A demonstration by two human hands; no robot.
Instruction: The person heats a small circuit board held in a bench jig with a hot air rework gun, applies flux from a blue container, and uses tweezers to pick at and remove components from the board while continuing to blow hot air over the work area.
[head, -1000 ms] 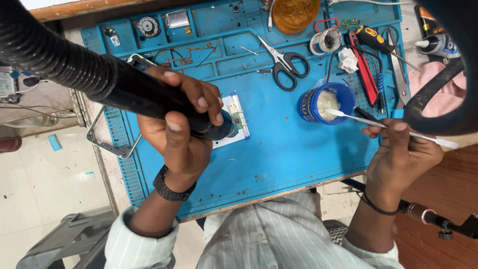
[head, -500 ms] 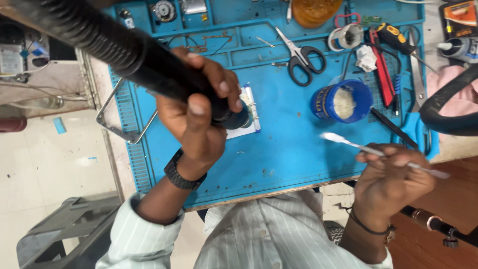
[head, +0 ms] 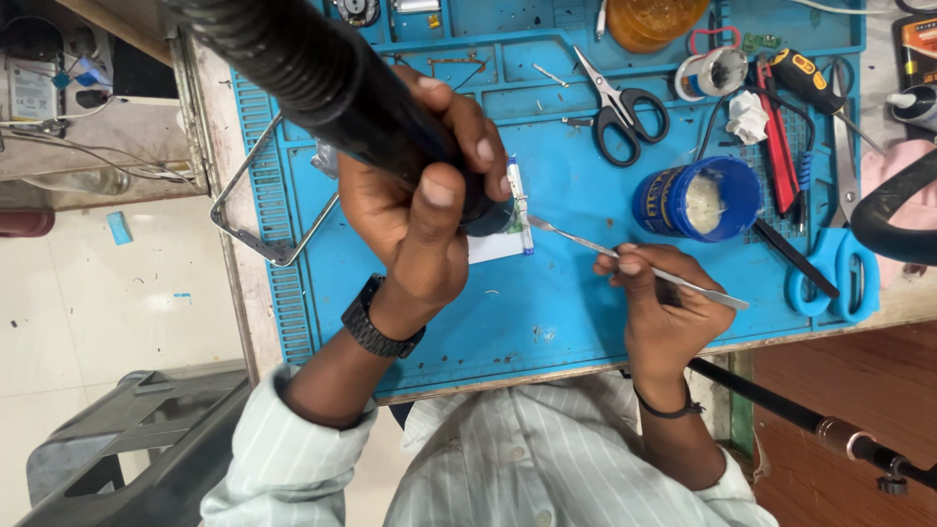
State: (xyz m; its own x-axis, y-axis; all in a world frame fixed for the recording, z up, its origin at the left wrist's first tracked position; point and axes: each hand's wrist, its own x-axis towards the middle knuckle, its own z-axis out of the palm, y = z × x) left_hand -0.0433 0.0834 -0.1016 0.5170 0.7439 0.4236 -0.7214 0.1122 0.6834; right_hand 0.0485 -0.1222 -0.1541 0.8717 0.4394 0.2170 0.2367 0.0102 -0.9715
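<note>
My left hand grips a thick black tool handle with a ribbed hose, its nozzle end pointing down at a small white circuit board on the blue work mat. My right hand holds a thin metal spatula tool like a pen, its flat tip almost touching the board's right edge. The board is largely hidden under my left hand and the nozzle.
An open blue tub of pale paste stands right of the board. Black-handled scissors, blue-handled scissors, a red tool, a screwdriver and an amber jar lie toward the far side. A metal frame overhangs the mat's left edge.
My right hand carried the spatula from the paste tub leftward to the board. My left hand kept the black tool over the board.
</note>
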